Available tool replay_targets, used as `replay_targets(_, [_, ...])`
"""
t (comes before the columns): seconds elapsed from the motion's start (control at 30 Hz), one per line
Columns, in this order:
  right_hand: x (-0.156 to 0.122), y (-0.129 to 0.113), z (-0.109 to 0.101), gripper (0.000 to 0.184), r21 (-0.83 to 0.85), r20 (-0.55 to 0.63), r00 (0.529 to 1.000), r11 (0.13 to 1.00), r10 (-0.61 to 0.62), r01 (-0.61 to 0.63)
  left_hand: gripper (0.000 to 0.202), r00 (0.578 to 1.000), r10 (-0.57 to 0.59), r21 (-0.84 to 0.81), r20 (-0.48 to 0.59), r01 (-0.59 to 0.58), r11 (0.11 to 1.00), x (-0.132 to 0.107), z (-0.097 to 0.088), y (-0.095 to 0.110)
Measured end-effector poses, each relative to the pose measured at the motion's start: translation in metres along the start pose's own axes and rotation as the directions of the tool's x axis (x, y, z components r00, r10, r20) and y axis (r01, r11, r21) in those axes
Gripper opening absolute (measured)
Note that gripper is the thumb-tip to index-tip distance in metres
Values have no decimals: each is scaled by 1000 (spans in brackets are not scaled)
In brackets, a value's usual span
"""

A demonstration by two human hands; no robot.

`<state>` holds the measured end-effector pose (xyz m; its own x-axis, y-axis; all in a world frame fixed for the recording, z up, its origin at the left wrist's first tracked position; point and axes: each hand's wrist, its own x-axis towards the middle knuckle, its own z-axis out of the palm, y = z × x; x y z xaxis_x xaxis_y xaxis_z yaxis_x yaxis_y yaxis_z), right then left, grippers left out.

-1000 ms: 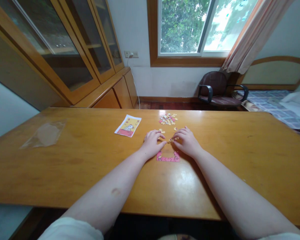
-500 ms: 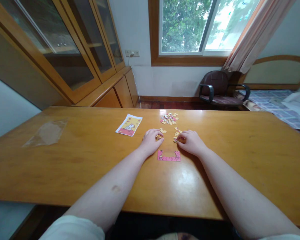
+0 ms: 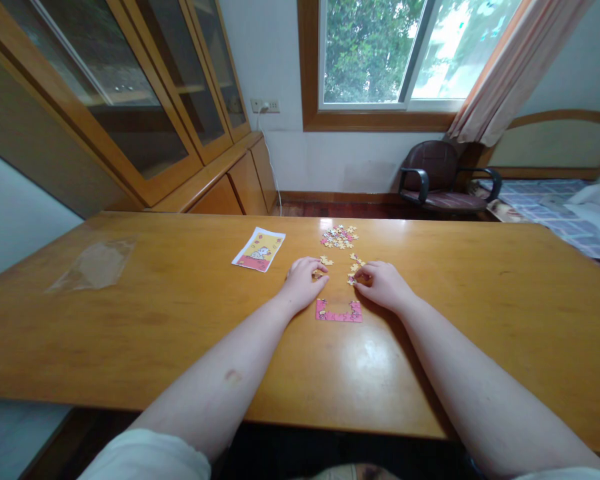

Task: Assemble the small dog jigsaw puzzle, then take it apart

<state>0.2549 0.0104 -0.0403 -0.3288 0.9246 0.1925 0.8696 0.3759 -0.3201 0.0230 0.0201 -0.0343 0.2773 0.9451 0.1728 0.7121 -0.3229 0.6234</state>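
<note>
My left hand (image 3: 305,280) rests on the table with its fingers curled around a yellowish puzzle piece (image 3: 319,274), partly hidden by the fingers. Across from it, my right hand (image 3: 380,283) pinches another small puzzle piece (image 3: 351,281) at its fingertips. Between and beyond the hands lie loose yellow pieces (image 3: 326,261) on the left and a short column of pieces (image 3: 354,267) on the right. Nearer to me sits a joined pink puzzle section (image 3: 339,317), U-shaped, its open side facing away.
A heap of puzzle pieces (image 3: 340,237) lies near the table's far edge. Left of my hands is a picture card (image 3: 259,250) with a white animal on yellow and pink. A clear plastic bag (image 3: 97,263) lies flat farther left on the wooden table (image 3: 180,320).
</note>
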Motion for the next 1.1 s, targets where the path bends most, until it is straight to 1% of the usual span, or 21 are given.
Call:
replay_targets(0.3, [0,-1,0,14,59,-13,998,996,-60,61,14,1000,-5,-3,4,5,1000,0,1,-1])
replay_targets(0.4, [0,-2,0,15,65,-23,998,996,-63,64,14,1000,-4,3,12,4,1000,0,0,1])
replay_targets(0.57, [0,0,2,13,64,-75,995,996,-62,67,14,1000,-8,11,14,8,1000,0,0,0])
replay_targets(0.73, [1,2,5,12,61,-60,996,996,-60,64,14,1000,7,12,10,-7,1000,1,3,-4])
replay_targets(0.9, [1,2,6,13,75,-97,993,995,-65,73,14,1000,0,8,12,0,1000,0,2,-4])
replay_targets(1.1, [2,5,9,15,38,-61,996,997,-70,73,15,1000,-11,6,13,11,1000,0,3,-4])
